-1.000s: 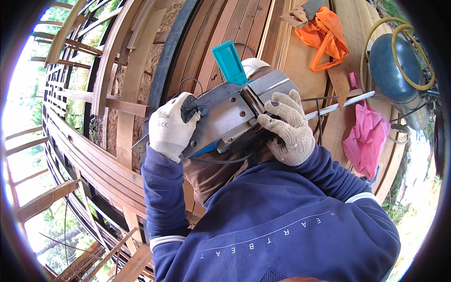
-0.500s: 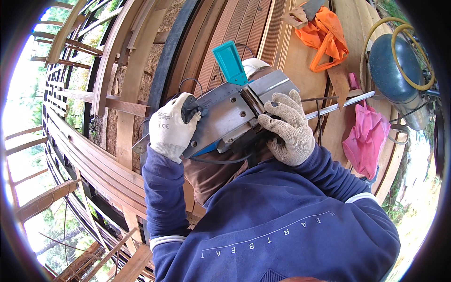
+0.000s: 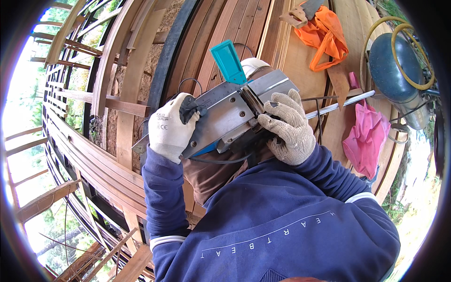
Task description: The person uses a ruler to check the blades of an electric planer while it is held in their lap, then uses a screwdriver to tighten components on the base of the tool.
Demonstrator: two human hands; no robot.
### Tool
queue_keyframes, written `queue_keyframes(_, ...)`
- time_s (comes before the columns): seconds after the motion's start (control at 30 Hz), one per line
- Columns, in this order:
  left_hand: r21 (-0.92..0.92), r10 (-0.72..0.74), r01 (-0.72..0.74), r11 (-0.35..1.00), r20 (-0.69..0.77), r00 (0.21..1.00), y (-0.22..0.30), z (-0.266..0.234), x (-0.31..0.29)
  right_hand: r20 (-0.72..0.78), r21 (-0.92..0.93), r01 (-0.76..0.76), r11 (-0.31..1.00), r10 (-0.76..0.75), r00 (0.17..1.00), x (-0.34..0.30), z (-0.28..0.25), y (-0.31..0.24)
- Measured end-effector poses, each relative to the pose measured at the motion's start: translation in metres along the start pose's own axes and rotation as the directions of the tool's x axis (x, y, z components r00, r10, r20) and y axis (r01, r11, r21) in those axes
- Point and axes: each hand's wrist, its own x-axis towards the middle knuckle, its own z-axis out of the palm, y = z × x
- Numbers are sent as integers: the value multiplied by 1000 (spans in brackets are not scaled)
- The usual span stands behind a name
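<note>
An electric planer [image 3: 225, 117] lies upside down across my lap, its metal sole and cutter slot facing up. A try square with a teal handle [image 3: 228, 61] rests along the planer's far edge, its metal blade running left under my left hand. My left hand [image 3: 171, 124], in a white glove with dark fingertips, is closed over the blade and the planer's left end. My right hand [image 3: 289, 124], in a matching glove, has its fingers curled at the cutter slot and grips the planer's near right side. The thumb is partly hidden.
Reddish grooved deck boards [image 3: 225, 37] stretch ahead. An orange cloth bag [image 3: 324, 37] and a handsaw [image 3: 296, 18] lie on the planks at far right. Nearer are a pink cloth [image 3: 366, 141], a metal bar [image 3: 340, 105] and a dark tank with a yellow hose [image 3: 394, 61].
The try square and my left hand have shifted very slightly to the left. My right hand keeps its hold on the planer.
</note>
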Motion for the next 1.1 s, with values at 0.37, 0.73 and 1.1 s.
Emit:
queue_keyframes(0.37,0,-7,7,1000,4,1000,0,1,0,9,-27,7,1000,-7,1000,1,0,1)
queue_keyframes(0.73,-11,19,-20,1000,-21,1000,3,0,0,0,-17,15,1000,-15,1000,5,-3,-2)
queue_keyframes(1.1,-2,4,-4,1000,-13,1000,5,-1,1,-7,-21,14,1000,-14,1000,4,-1,-1)
